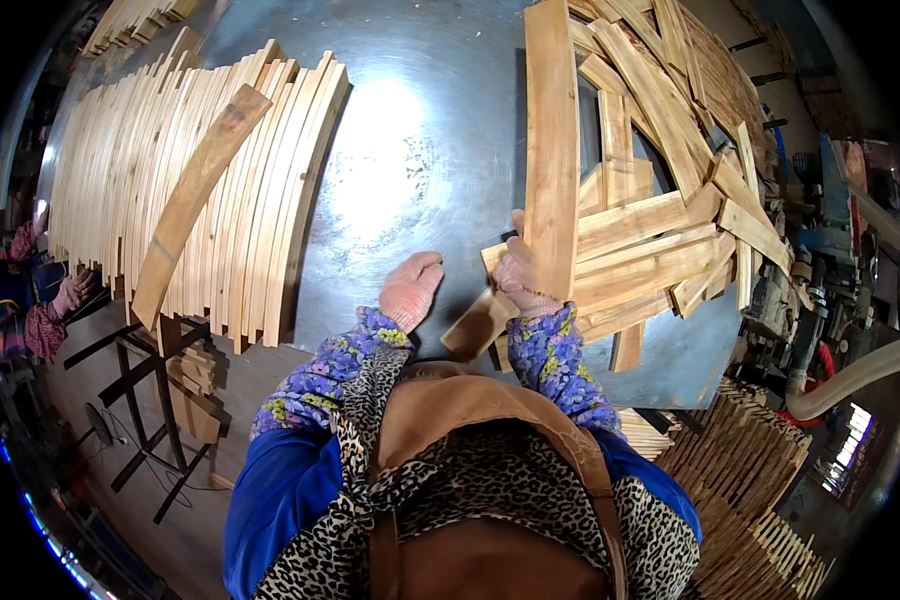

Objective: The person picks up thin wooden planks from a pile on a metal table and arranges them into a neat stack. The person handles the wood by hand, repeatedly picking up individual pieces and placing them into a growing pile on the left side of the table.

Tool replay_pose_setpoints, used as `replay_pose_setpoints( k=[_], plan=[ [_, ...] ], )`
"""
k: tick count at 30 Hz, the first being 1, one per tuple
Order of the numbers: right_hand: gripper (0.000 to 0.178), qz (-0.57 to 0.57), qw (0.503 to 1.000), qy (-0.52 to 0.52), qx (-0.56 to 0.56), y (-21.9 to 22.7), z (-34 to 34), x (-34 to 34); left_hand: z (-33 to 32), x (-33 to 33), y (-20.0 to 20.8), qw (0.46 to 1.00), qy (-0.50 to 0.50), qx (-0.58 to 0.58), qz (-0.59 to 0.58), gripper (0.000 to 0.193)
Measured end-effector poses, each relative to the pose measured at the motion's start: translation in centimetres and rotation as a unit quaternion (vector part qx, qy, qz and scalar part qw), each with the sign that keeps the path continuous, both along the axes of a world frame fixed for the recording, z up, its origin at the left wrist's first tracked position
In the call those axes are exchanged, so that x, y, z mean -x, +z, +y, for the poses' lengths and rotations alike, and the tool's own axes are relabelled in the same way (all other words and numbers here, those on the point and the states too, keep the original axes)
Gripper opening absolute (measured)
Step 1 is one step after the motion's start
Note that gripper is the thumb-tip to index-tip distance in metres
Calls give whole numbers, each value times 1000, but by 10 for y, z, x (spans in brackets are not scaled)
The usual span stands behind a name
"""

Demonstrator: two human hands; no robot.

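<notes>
My right hand [518, 275], in a pinkish glove, grips the near end of a long, wide wooden board [550, 130] along its left edge; the fingers under it are hidden. The board points away from me, at the left side of a loose heap of wooden boards [650, 240]. My left hand [412, 288], gloved alike, hovers over or rests on the grey metal table [420, 210], fingers curled together and nothing visible in them. Between my wrists a short wood piece [479, 323] lies near the table's front edge.
On the left, a row of wooden strips [190, 190] stands closely packed, with one darker board [200, 200] lying slantwise across it. Another person's gloved hand [72, 293] is at the far left. A black metal stand [155, 420] and stacked wood [740, 470] are below table height.
</notes>
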State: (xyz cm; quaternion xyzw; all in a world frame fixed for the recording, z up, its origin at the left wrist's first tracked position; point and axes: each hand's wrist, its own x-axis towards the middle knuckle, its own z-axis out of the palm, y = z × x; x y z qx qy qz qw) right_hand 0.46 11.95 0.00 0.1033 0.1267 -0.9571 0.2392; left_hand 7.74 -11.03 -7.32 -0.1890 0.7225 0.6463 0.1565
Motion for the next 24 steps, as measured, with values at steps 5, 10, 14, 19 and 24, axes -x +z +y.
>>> replay_pose_setpoints(
  k=[5,10,14,19,24],
  plan=[
    [62,77,916,-22,-393,26,19,12,17,43,27,983,70,-164,-46,50],
    [67,236,804,105,-536,22,-3,9,32,89,123,968,87,-234,-13,55],
    [65,589,297,275,-700,28,39,77,-15,42,111,950,257,-178,-17,50],
    [76,576,180,289,-743,9,103,124,-119,-129,109,895,437,87,-35,55],
    [73,598,150,304,-726,-22,118,138,-127,-257,158,817,541,182,-84,51]
  ],
)
